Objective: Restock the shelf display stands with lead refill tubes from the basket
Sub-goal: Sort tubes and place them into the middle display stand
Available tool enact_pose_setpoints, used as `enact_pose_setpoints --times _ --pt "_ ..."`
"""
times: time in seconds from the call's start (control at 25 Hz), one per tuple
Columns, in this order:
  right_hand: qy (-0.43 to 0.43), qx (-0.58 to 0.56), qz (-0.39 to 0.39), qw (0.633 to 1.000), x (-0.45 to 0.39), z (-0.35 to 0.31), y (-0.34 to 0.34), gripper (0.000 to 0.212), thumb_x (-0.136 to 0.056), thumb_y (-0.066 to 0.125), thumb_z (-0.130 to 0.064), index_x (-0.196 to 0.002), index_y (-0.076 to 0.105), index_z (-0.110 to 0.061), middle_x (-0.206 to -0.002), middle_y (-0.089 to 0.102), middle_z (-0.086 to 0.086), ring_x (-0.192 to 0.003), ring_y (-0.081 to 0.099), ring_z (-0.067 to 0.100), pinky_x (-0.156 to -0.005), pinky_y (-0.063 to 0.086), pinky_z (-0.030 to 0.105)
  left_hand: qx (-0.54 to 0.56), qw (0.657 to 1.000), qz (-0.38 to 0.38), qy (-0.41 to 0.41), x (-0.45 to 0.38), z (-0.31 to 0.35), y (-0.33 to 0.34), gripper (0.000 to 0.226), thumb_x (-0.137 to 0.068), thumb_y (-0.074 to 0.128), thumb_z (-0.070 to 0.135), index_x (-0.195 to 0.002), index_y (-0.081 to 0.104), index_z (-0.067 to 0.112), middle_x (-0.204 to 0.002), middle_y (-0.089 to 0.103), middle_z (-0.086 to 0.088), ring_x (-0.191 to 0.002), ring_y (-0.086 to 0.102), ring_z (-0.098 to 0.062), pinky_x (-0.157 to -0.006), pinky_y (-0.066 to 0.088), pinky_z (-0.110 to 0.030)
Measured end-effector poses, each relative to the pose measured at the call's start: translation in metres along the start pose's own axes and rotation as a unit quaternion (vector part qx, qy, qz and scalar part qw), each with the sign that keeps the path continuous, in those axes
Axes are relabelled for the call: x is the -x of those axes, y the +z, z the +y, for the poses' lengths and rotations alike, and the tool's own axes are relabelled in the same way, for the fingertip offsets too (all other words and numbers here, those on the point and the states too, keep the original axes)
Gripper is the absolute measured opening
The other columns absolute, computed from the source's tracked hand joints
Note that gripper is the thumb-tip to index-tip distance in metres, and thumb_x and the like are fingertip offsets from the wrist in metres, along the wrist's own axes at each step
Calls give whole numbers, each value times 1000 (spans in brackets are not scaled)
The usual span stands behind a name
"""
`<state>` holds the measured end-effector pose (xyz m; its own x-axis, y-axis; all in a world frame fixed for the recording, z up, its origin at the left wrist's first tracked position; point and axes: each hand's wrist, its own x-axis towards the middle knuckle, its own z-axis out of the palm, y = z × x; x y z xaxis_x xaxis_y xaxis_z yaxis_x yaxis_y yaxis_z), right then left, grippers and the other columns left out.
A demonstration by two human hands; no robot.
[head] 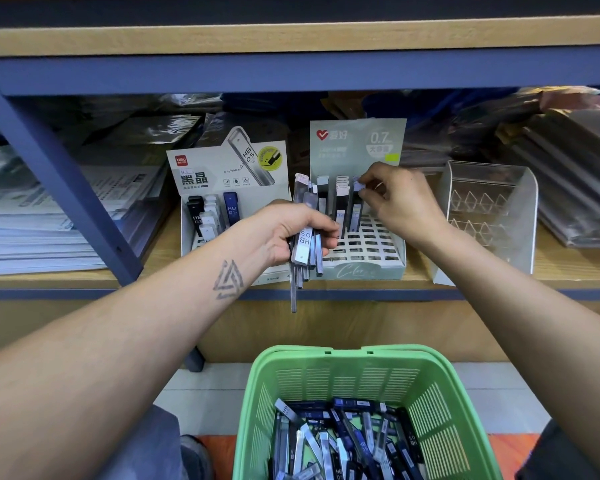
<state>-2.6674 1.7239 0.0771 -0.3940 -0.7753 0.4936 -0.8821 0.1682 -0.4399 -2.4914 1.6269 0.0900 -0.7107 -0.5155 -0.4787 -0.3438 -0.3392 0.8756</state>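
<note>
Lead refill tubes point(343, 441) crowd the basket point(440, 403) (plenty left); left hand point(288, 233) grips a bundle point(305, 237); right hand point(395, 199) pinches one tube point(356, 202) into the mostly unfilled right stand point(371, 244).

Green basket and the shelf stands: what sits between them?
In the head view, only the shelf's wooden front edge and the left hand's tube bundle hanging over it.
</note>
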Motion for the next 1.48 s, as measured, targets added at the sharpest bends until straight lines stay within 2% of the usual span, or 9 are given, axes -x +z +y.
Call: enact_pose_setpoints --times 0.24,0.32,0.4,0.56,0.68,0.88,1.12,1.4,1.48 --pt "-7 55 3 998 3 -6 -3 29 -95 53 -15 -117 71 -20 -102 75 7 -95 67 32 -82 56 43 8 1000 0 1 0 0 -2 9 -90 64 -2 -82 67 -2 -67 69 -11 -58 69 -16 -61 60 -28" --pt "-9 33 21 999 7 -12 -4 25 -93 55 -16 -113 70 -21 -92 74 3 -86 68 26 -76 55 39 24 1000 0 1 0 0 -1 10 -91 62 -3 -81 66 -2 -69 70 -13 -60 70 -18 -63 61 -30" --pt "20 -86 -6 996 10 -23 -5 12 -92 61 -16 -101 69 -19 -75 70 -2 -67 64 13 -65 53 29 46 999 1 3 0 -1 1 12 -92 59 -5 -82 64 -2 -72 71 -14 -62 72 -19 -65 61 -32" --pt "96 -238 -133 957 14 -40 -5 15 -94 68 -11 -109 70 -8 -75 71 5 -58 62 8 -54 49 19 59 997 -39 19 7 0 3 13 -93 54 -7 -93 65 -3 -84 73 -17 -65 73 -20 -68 61 -33" --pt "153 -283 -161 933 14 -40 -4 23 -94 70 -16 -116 71 -11 -77 68 1 -60 55 8 -47 40 20 61 996 -66 27 14 2 3 17 -93 50 -11 -94 65 -5 -82 74 -17 -67 73 -20 -70 61 -34" --pt "228 -388 -209 868 14 -37 -6 23 -89 74 -15 -112 74 -11 -84 69 5 -72 54 14 -52 35 23 53 994 -88 35 22 4 6 20 -92 47 -13 -101 64 -7 -85 74 -19 -70 75 -22 -71 61 -36" --pt "275 -523 -194 783 13 -36 -9 10 -87 70 0 -92 71 -9 -83 66 8 -57 52 10 -45 29 19 54 992 -107 44 23 4 7 29 -92 45 -13 -115 61 -6 -96 74 -24 -85 75 -30 -81 61 -40" --pt "247 -498 -129 821 11 -26 -8 30 -84 73 4 -109 68 -12 -82 73 9 -61 62 17 -49 40 24 42 996 -68 27 17 2 3 24 -94 45 -10 -109 64 -8 -96 73 -24 -86 74 -29 -84 59 -39" --pt "237 -495 -118 828 11 -26 -9 22 -87 74 -5 -106 68 -12 -81 72 11 -59 62 19 -47 40 24 23 997 -64 26 18 2 5 23 -94 45 -10 -101 66 -5 -88 74 -22 -79 75 -27 -79 60 -38"
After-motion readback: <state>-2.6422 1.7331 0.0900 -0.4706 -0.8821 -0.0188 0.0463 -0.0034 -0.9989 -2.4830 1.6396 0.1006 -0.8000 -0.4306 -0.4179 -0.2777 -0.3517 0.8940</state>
